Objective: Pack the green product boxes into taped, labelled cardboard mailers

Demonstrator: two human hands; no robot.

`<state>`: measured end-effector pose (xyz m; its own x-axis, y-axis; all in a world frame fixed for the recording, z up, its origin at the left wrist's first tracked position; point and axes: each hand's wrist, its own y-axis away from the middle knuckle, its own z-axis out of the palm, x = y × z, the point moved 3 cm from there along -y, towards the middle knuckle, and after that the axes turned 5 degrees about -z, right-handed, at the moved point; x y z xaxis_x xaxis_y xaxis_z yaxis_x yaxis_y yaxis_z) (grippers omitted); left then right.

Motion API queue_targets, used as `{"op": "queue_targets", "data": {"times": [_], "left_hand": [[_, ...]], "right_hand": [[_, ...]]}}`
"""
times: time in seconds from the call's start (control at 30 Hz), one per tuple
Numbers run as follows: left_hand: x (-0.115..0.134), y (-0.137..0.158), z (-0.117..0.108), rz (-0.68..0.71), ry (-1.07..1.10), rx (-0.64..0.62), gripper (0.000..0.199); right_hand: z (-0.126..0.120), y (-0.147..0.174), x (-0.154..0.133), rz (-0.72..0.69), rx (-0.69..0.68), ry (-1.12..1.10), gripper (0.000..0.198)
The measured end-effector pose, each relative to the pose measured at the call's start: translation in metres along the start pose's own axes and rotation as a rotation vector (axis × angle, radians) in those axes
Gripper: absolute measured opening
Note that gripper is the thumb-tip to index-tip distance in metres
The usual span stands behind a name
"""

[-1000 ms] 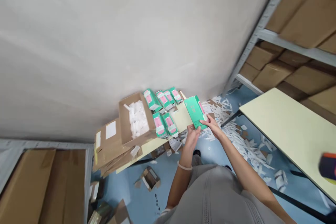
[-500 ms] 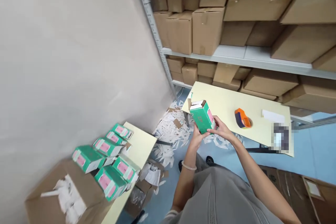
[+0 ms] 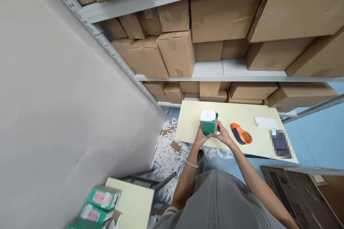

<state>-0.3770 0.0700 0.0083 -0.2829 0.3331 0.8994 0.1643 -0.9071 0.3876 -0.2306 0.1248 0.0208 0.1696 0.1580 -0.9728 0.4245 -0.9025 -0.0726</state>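
A green box (image 3: 208, 127) with a white top panel and a pink patch on its right side is between my two hands, in front of the pale table's near edge or over it. My left hand (image 3: 200, 138) grips its lower left side, and my right hand (image 3: 223, 135) grips its lower right side. The fingertips come close together below the box. Its top looks folded over, with a torn corner at the right. To the right on the pale table (image 3: 188, 114) lies an orange and dark blue tape dispenser (image 3: 241, 134).
A white slip (image 3: 266, 122) and a blurred-out dark object (image 3: 281, 144) lie at the table's right. Shelves (image 3: 242, 78) of cardboard boxes stand behind. Paper strips (image 3: 166, 157) cover the floor. More green boxes (image 3: 103, 198) sit on a second table (image 3: 134, 200); a large carton (image 3: 292, 193) is lower right.
My view has swung right, toward the shelves. The green box has turned more upright, its loose top flaps now lying flatter. Both hands still hold it, now nearer the table.
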Motion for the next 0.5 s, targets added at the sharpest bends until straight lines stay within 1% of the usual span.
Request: {"op": "queue_targets", "data": {"times": [0.07,0.13,0.23,0.3,0.37,0.5], "left_hand": [[0.004,-0.026,0.000,0.011,-0.097,-0.081,0.068],[0.003,-0.048,0.001,0.004,-0.150,-0.158,0.065],[-0.002,-0.065,0.004,0.025,-0.174,-0.197,0.074],[-0.002,-0.067,0.007,0.087,-0.208,-0.185,0.085],[-0.001,-0.063,0.011,0.144,-0.283,-0.150,0.091],[0.004,-0.049,0.020,0.188,-0.490,-0.056,0.094]], "right_hand": [[0.000,-0.012,0.012,0.004,0.083,0.094,0.048],[0.001,-0.019,0.027,0.016,0.139,0.163,0.045],[0.004,-0.023,0.057,0.072,0.191,0.214,0.043],[0.008,-0.021,0.079,0.121,0.210,0.234,0.046],[0.010,-0.019,0.097,0.177,0.226,0.259,0.052],[0.012,-0.016,0.119,0.256,0.248,0.317,0.059]]}}
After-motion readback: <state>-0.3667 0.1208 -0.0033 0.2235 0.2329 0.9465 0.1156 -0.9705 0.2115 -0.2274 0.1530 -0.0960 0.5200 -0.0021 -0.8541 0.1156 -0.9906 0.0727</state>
